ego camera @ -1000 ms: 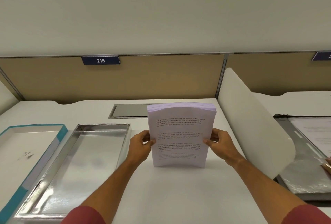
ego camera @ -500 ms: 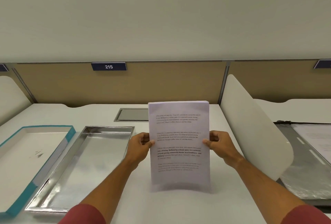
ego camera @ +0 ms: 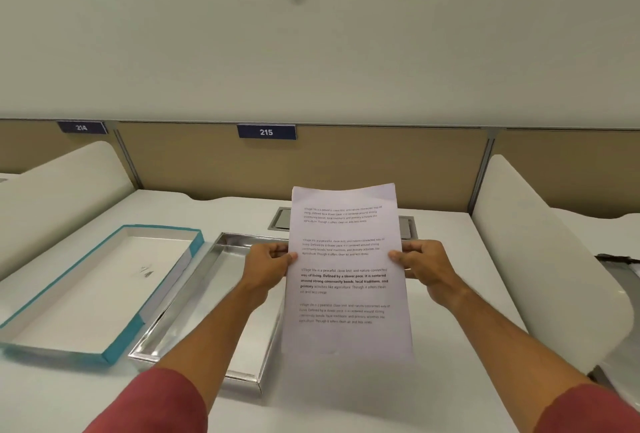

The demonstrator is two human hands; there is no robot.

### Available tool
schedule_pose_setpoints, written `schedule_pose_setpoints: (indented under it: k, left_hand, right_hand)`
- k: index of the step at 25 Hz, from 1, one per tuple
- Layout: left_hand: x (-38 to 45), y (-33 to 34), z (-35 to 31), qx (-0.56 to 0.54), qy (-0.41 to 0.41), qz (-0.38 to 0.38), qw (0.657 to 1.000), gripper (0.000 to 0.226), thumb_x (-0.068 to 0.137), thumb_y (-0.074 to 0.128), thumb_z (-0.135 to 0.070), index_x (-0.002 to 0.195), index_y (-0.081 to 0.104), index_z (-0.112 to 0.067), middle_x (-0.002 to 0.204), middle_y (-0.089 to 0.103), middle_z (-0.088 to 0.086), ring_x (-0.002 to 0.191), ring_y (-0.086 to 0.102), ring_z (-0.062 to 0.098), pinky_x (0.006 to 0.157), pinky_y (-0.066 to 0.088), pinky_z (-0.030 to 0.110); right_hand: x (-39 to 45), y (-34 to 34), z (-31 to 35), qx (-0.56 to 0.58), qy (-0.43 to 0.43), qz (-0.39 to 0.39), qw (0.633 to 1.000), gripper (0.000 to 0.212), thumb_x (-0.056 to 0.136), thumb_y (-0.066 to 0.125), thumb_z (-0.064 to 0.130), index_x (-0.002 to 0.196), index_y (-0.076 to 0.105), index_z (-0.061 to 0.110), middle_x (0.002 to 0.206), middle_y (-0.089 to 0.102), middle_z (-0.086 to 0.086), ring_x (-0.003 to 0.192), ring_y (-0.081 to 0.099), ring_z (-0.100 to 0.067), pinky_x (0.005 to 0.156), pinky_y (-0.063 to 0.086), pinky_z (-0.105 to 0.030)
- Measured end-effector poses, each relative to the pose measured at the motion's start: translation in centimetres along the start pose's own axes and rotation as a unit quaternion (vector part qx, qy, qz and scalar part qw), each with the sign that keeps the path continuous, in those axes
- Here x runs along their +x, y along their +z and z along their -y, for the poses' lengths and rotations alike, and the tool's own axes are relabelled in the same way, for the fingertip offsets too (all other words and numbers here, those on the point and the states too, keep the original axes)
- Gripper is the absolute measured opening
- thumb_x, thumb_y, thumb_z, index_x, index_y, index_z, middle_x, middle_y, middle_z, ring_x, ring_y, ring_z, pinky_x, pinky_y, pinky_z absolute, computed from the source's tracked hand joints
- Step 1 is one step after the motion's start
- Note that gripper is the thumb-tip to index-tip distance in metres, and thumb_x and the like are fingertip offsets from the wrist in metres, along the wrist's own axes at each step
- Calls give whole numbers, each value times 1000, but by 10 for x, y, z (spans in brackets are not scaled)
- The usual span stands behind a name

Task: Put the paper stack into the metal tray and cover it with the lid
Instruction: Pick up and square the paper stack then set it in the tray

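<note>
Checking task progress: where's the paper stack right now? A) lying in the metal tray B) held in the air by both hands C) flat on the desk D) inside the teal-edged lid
B: the left hand and right hand pinch the side edges of the paper stack, which is raised beside the empty metal tray.

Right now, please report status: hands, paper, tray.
Both hands, left and right, grip paper, held up. Tray empty. Lid beside it. Nothing blocking.

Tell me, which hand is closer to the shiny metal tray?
The left hand is closer. It hangs over the tray's right side, gripping the paper stack's left edge. The right hand grips the stack's other edge, beyond the tray.
</note>
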State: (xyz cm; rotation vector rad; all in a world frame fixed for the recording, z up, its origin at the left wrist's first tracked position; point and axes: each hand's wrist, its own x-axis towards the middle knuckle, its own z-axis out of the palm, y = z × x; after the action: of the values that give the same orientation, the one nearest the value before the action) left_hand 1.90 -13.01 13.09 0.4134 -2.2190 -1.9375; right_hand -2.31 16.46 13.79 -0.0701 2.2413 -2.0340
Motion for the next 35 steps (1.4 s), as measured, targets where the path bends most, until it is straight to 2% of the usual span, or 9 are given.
schedule_pose_setpoints:
  k: [3,7,10,12,17,19,24,27,35]
  left_hand:
    - [10,-31,0,12,-10,-2,1000,13,85,65,-2,94,73,-5,94,75,12,87,72,27,80,59,43]
    - [34,-82,9,24,-32,-4,999,7,85,67,-6,85,73,-10,88,76,5,79,74,22,60,60,31]
    - [59,-124,23,49,-59,-2,997,5,82,70,-8,82,72,-3,88,76,7,76,74,22,65,61,35]
    - [76,-148,34,57,-78,8,995,21,81,71,-7,92,66,10,91,76,11,77,74,24,66,61,36]
    - [103,-194,61,82,-102,10,991,15,75,73,-4,70,64,7,85,75,12,73,74,26,50,57,26]
    - [109,-205,72,104,-108,11,989,27,76,74,-4,55,57,-6,82,74,12,71,73,25,48,56,24]
    - [120,-220,103,170,-136,-1,976,24,77,73,-8,56,60,-6,73,71,12,64,69,23,64,61,34]
    - [126,-220,117,200,-137,1,970,27,79,72,-10,56,58,-6,75,71,16,69,71,29,69,61,38]
    - [140,-204,129,279,-144,12,949,23,82,71,-18,64,60,-7,74,68,8,62,68,23,62,60,34]
  right_hand:
    - [6,33,4,1,13,1,1000,12,83,69,6,92,76,5,91,78,-9,76,74,-21,59,58,-28]
    - [17,91,4,-9,37,-9,999,13,82,69,5,90,74,-4,92,78,-14,73,74,-23,55,57,-26]
    - [25,140,0,-20,67,-31,997,24,81,69,4,84,63,-19,90,76,-20,71,73,-27,53,56,-26]
    - [26,172,-3,-30,85,-42,995,15,81,69,3,73,62,-7,80,71,-19,73,70,-30,54,58,-27]
    - [29,238,-18,-57,137,-102,984,57,79,68,1,38,34,21,55,50,-3,57,60,-22,58,55,-32]
    - [31,261,-26,-67,168,-119,976,50,77,68,0,39,41,18,54,55,-2,60,63,-24,62,57,-35]
    - [41,300,-50,-114,233,-138,956,8,73,69,4,70,62,0,81,70,-16,81,71,-31,75,62,-46]
    - [52,311,-62,-164,248,-140,944,10,74,67,8,73,65,-1,75,69,-11,71,69,-25,68,62,-37]
    - [65,322,-71,-233,262,-163,922,27,77,63,6,58,45,11,59,54,-2,53,53,-18,43,36,-20]
